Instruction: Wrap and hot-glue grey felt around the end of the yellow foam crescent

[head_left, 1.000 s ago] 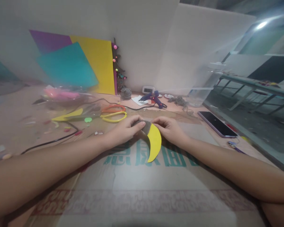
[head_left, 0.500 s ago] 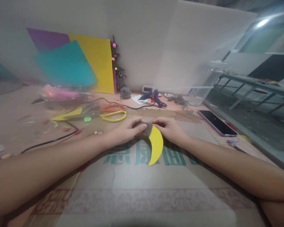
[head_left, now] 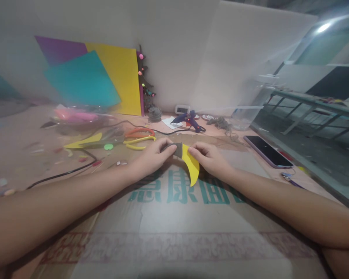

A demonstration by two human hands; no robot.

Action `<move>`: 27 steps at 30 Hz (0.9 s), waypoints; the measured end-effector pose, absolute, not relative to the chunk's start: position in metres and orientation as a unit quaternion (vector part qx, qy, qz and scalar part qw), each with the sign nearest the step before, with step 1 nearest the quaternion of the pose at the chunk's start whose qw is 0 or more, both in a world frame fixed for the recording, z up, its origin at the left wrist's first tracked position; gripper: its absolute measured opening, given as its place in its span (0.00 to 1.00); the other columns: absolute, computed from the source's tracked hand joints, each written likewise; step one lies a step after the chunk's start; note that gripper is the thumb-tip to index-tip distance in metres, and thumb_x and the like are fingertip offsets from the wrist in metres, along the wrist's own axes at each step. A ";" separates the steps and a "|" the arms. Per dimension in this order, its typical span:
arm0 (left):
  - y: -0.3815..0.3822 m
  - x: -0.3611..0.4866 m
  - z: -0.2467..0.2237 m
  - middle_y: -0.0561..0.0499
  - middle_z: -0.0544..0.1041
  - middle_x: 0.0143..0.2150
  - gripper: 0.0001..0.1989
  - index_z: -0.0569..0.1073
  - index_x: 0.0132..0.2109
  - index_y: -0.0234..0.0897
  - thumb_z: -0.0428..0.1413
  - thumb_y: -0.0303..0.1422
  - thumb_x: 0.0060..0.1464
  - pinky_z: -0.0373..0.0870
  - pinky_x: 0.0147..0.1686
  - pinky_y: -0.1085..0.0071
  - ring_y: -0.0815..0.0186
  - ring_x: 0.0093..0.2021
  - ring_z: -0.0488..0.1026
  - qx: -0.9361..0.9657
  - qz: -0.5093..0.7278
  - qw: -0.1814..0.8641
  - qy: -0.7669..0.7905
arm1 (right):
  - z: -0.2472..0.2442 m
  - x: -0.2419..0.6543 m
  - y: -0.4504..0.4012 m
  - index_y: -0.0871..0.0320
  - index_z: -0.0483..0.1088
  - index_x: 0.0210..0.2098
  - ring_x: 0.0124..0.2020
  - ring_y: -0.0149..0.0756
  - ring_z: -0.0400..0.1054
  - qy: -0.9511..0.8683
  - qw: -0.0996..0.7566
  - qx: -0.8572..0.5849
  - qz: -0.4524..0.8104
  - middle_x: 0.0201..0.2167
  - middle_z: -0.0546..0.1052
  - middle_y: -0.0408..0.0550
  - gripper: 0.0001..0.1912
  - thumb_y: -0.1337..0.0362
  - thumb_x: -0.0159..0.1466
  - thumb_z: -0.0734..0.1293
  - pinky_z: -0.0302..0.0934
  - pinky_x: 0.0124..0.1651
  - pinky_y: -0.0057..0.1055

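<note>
A yellow crescent-shaped piece (head_left: 192, 167) points downward above the printed board (head_left: 174, 221), its upper end wrapped in a dark grey strip (head_left: 178, 149). My left hand (head_left: 155, 157) pinches the grey-wrapped end between thumb and fingers. On the other side, my right hand (head_left: 211, 158) grips the yellow part near its top, thumb in front. The fingers behind the piece are partly hidden.
Scissors (head_left: 138, 133) and a black cable (head_left: 61, 174) lie at the left. Behind the hands are a blue glue gun (head_left: 189, 119) and a small white device (head_left: 182, 109). A phone (head_left: 267, 151) lies at the right, near a clear container (head_left: 247, 108).
The crescent has tilted, and its tip has moved up and slightly right. My right thumb now presses on the yellow face, and more of the grey wrap shows beside my left thumb.
</note>
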State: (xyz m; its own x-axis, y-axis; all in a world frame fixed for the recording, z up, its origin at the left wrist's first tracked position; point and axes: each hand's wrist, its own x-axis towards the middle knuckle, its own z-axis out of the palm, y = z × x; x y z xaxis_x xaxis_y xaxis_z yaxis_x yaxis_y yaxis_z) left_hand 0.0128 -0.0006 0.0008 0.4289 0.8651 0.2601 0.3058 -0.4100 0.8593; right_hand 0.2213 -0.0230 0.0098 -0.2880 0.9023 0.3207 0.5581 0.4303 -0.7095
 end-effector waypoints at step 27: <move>-0.003 0.012 0.002 0.54 0.70 0.26 0.15 0.71 0.33 0.35 0.49 0.40 0.61 0.57 0.27 0.73 0.68 0.27 0.64 0.814 0.313 0.319 0.372 | 0.006 0.219 -0.025 0.58 0.67 0.24 0.23 0.29 0.61 -0.829 0.318 -0.438 0.140 0.20 0.69 0.42 0.15 0.59 0.64 0.60 0.53 0.27 0.26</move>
